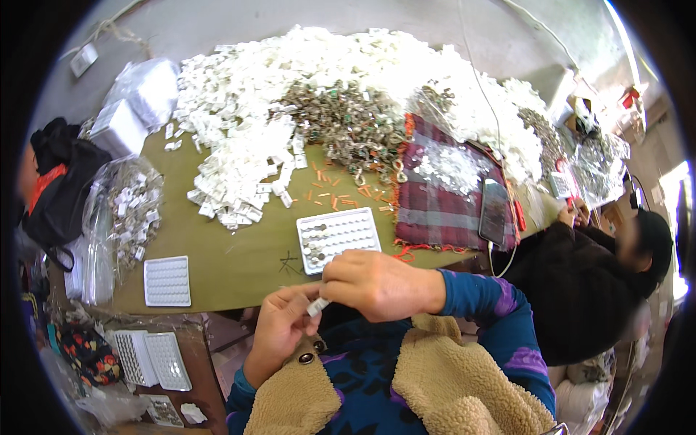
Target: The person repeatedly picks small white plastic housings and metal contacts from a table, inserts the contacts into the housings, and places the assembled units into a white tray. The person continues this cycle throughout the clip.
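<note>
Between the thumb and fingers of my left hand is a small white plastic housing, tilted. My right hand reaches across from the right, its fingers pinched together just above the housing; what is in that pinch is hidden. Right beyond my hands lies a white moulded tray with rows of small pockets. Several small metallic parts sit along its left side. Farther off, a big heap of white plastic housings and a pile of brownish metal parts cover the table.
Small orange strips lie beyond the tray. On the right, a plaid cloth bears clear bits and a phone. At left are another white tray and a bag of parts. A person in dark clothes sits at right.
</note>
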Tool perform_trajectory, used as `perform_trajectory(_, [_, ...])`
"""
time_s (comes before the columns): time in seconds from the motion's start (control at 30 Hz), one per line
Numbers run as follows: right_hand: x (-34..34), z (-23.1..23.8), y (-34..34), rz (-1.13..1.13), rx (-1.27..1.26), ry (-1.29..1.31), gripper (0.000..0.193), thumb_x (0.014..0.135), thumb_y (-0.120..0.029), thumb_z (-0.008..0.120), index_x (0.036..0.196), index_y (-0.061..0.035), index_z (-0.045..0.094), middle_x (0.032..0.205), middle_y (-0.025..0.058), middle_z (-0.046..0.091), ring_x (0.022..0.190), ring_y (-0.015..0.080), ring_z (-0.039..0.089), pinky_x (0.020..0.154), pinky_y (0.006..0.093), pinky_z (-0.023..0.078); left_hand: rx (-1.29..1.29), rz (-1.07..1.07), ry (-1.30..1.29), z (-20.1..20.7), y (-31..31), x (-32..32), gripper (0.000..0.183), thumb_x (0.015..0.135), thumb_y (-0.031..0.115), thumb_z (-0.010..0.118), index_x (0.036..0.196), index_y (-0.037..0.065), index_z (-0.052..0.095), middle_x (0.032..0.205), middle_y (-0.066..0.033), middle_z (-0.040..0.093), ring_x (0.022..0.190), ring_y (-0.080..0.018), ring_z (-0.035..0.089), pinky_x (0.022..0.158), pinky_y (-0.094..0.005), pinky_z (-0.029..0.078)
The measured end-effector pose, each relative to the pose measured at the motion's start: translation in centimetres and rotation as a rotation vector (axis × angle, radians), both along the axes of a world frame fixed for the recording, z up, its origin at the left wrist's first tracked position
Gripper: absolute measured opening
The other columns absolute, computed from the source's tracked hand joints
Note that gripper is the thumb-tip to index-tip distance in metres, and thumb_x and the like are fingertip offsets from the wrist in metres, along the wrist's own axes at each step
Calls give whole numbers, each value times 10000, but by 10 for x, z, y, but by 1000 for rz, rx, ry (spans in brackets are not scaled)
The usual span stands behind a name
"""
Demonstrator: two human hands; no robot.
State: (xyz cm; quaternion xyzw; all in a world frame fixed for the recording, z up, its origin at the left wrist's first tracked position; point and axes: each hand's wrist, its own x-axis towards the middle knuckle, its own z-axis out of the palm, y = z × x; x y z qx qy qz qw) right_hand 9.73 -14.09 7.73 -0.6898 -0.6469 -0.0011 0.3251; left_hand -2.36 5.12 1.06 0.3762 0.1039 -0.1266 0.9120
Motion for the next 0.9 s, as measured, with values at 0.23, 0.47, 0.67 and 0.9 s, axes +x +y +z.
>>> perform_trajectory(0.23, [7, -14, -26, 7, -61, 242, 255, 764, -61, 674, 1015, -20, 649, 864, 132, 576, 815, 331, 617, 698, 411, 509, 47, -337, 114, 0, -4, 4, 149, 874, -24, 681, 1018, -60, 673, 954, -173, 706, 705, -148, 664, 575, -243, 543])
perform_trajectory(0.47, [134, -58, -60, -972, 38, 30, 115, 833, -84, 693, 896, 7, 726, 836, 170, 636, 772, 345, 634, 695, 419, 496, -80, -239, 45, -17, -5, 7, 212, 894, -10, 657, 1095, -69, 621, 988, -218, 686, 764, -209, 703, 620, -280, 607])
perform_trajectory(0.67, [153, -81, -41, -1065, -256, -160, 134, 794, -166, 745, 875, -62, 718, 908, 117, 590, 959, 326, 568, 836, 436, 410, -87, -252, 50, -25, -6, 9, 227, 902, 14, 665, 1108, -69, 617, 994, -222, 686, 769, -202, 702, 615, -276, 608])
perform_trajectory(0.9, [130, -61, -57, -931, 78, -374, 204, 753, -119, 759, 930, -68, 672, 916, 76, 612, 945, 269, 577, 903, 419, 380, -106, -207, 66, -29, -5, 4, 220, 903, 31, 679, 1102, -45, 624, 982, -214, 691, 733, -174, 685, 585, -263, 591])
